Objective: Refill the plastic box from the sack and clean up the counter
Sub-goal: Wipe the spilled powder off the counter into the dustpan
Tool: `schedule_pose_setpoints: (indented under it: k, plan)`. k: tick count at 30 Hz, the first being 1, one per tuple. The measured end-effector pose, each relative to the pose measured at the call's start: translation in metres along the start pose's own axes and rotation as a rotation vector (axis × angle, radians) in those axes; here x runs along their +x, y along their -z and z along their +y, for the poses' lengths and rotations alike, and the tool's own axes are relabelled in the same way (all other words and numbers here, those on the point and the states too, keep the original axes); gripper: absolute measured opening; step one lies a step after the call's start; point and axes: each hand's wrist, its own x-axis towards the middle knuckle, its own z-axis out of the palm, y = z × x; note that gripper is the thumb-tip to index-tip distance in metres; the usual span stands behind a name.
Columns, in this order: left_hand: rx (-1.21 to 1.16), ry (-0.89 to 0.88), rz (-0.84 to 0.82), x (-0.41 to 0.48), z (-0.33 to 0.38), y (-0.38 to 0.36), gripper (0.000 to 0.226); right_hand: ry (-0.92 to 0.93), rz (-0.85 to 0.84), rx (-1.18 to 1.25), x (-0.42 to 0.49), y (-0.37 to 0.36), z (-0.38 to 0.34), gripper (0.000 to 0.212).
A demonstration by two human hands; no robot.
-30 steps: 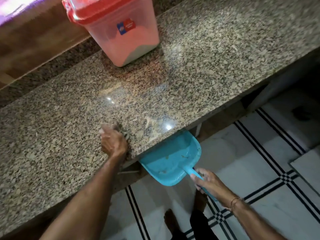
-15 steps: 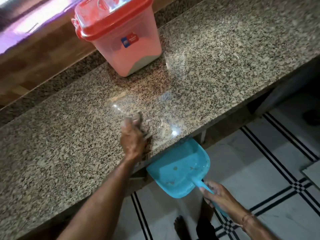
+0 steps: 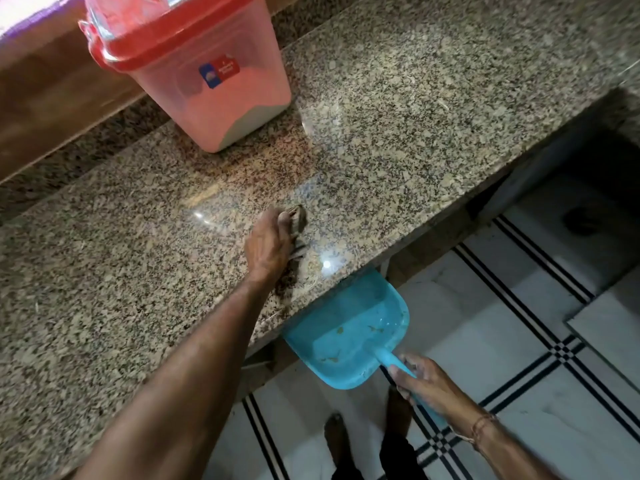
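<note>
A clear plastic box point(image 3: 221, 98) with a red lid stands at the back of the speckled granite counter point(image 3: 398, 126). My left hand point(image 3: 268, 249) lies edge-on on the counter close to its front edge, fingers held together, nothing gripped, with pale spilled grains point(image 3: 308, 268) just to its right. A blue dustpan point(image 3: 349, 330) is held under the counter's front edge, a few crumbs inside it. My right hand point(image 3: 426, 382) is shut on its handle. No sack is in view.
A wooden ledge point(image 3: 52, 88) runs behind the counter at the left. Below the counter lies a white tiled floor point(image 3: 519, 358) with black stripes. My foot point(image 3: 337, 434) stands on it beside the dustpan.
My left hand has slid rightward along the counter toward the spilled grains above the dustpan. The dustpan and my right hand have stayed under the counter edge.
</note>
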Motion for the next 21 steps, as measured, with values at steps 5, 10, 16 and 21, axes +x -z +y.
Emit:
schedule_pose_setpoints:
  k: [5, 10, 16, 21]
  plan:
    - [-0.111, -0.228, -0.189, 0.002, -0.006, 0.006, 0.035, 0.010, 0.062, -0.010, -0.002, -0.014, 0.009, 0.032]
    - [-0.158, -0.280, -0.361, -0.016, -0.014, 0.015, 0.033, 0.007, 0.113, 0.019, -0.009, -0.042, 0.018, 0.053]
    - [-0.134, -0.480, -0.384, -0.044, -0.023, 0.021, 0.037, 0.029, 0.192, 0.104, -0.020, -0.089, 0.023, 0.041]
    - [0.017, -0.654, -0.300, -0.060, -0.039, 0.018, 0.055, 0.053, 0.285, 0.080, -0.017, -0.117, 0.014, 0.027]
